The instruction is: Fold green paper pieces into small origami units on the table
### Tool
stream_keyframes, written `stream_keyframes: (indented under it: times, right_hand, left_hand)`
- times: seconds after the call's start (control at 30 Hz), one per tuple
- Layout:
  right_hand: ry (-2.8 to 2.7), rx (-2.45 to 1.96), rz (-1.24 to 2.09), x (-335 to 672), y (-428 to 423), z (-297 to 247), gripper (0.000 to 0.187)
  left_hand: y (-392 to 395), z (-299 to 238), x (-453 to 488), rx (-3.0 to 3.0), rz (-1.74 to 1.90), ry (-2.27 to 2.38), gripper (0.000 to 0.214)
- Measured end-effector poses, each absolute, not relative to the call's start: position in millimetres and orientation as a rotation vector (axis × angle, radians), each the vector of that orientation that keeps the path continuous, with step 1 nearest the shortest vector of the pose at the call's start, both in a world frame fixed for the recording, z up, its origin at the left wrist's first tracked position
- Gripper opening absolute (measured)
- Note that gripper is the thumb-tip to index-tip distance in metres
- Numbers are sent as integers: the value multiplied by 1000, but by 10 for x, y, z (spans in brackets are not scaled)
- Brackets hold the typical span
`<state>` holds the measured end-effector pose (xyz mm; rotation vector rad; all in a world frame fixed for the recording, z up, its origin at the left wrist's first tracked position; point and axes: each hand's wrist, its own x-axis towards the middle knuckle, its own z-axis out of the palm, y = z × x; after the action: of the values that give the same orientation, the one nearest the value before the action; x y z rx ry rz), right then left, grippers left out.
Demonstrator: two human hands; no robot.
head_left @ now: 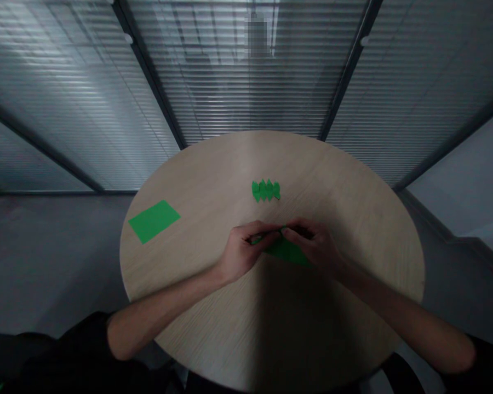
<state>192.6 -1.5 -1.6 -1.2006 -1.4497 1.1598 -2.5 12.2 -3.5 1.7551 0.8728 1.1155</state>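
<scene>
The left hand (pixel 244 253) and the right hand (pixel 314 247) meet near the middle of a round light-wood table (pixel 332 186), both bent over a folded piece of green paper (pixel 287 251). The left fingers (pixel 265 230) are curled closed on the paper's left end, and the right fingers (pixel 296 227) pinch it from the other side, the two hands almost touching, so its upper edge is mostly hidden. The lower part of the paper lies on the table just below the hands. Near them, but not touching, sits a small pleated strip of green paper (pixel 265 190) with a zigzag edge. Well to the left, a flat green rectangular sheet (pixel 153 221) lies at an angle near the table's rim. Black sleeves (pixel 78 345) end above bare forearms, with a grey floor (pixel 49 262) and slatted blinds (pixel 246 71) beyond the table
</scene>
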Motion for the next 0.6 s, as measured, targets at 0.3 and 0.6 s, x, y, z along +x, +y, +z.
stream_keyframes:
  times: [0.3, 0.6]
  right_hand:
    - [-1430, -1206, 1180, 1943, -2, -26, 24]
    - [-1435, -1206, 1185, 1945, 5, -28, 22]
  left_hand:
    - [129, -21, -6, 1650, 1056, 888, 20]
    - [129, -32, -8, 1679, 1050, 904, 20]
